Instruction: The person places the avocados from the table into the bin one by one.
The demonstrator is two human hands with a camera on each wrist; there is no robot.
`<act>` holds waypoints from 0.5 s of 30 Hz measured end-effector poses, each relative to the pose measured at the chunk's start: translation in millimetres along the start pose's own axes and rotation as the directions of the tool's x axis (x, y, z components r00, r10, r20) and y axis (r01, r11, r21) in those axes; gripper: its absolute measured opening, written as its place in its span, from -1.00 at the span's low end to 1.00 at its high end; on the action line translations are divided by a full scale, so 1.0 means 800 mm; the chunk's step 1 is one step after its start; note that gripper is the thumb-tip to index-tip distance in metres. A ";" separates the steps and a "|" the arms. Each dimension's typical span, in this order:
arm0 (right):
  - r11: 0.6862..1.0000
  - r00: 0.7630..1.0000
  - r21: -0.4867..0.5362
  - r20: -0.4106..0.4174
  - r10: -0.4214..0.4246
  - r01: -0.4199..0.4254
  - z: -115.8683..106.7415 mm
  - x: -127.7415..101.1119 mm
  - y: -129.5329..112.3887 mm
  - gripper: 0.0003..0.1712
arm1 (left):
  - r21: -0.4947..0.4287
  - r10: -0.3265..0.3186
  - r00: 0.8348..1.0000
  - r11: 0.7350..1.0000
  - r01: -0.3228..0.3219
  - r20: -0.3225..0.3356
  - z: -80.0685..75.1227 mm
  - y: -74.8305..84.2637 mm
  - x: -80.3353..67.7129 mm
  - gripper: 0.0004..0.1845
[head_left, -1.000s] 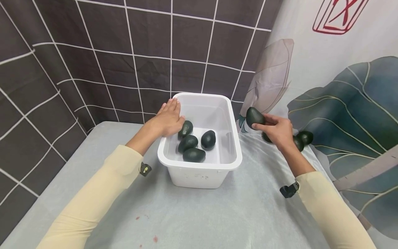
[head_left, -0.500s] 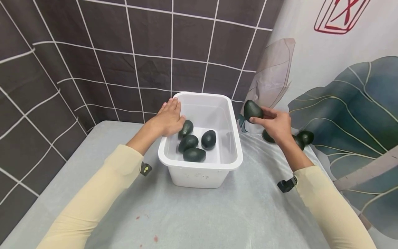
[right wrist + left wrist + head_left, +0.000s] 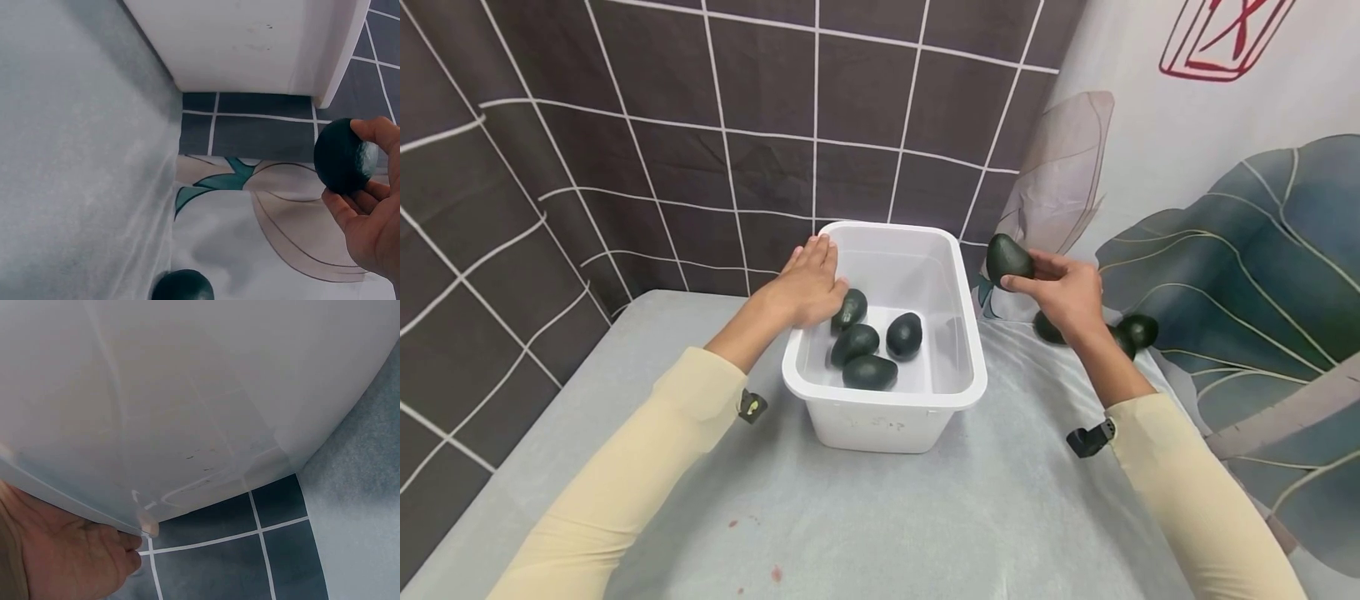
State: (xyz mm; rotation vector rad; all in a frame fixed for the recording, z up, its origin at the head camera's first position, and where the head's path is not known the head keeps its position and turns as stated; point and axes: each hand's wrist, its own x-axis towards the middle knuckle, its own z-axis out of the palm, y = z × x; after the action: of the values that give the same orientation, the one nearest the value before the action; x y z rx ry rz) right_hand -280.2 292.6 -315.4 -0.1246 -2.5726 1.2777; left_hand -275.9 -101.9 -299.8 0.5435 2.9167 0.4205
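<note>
A dark green avocado is pinched between the thumb and fingers of my right hand; it is held up to the right of a white plastic tub. The right wrist view also shows this avocado in the fingers. My left hand rests on the tub's left rim with its fingers straight. Inside the tub lie several avocados: one sits apart near the middle, and others, such as the front one, are grouped along the left side.
More avocados lie behind my right hand near the table's right edge, one at the far right and another partly hidden. A grey cloth covers the table. Behind stand a dark tiled-pattern curtain and a leaf-print cloth.
My right hand has lifted its avocado and shifted slightly left, showing more of an avocado behind it. My left hand and the avocados in the tub stay put.
</note>
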 end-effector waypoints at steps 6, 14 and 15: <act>1.000 1.000 -0.001 0.009 -0.009 0.009 -0.002 0.004 -0.010 -0.13 | 0.000 0.000 1.000 1.000 0.000 0.001 0.000 0.000 -0.001 -0.15; 1.000 1.000 -0.011 0.006 -0.021 0.021 -0.004 0.005 -0.026 -0.13 | 0.001 0.004 1.000 1.000 -0.004 0.000 0.001 0.001 -0.001 -0.15; 1.000 1.000 -0.003 0.007 -0.028 0.028 -0.004 0.005 -0.028 -0.14 | 0.002 0.005 1.000 1.000 -0.005 -0.001 0.001 0.001 0.000 -0.15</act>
State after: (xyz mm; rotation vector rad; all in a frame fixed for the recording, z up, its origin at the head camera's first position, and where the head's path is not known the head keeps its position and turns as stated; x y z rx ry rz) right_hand -282.6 281.9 -295.0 -0.0841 -2.5728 1.2660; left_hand -275.2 -101.2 -300.5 0.5517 2.9173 0.4186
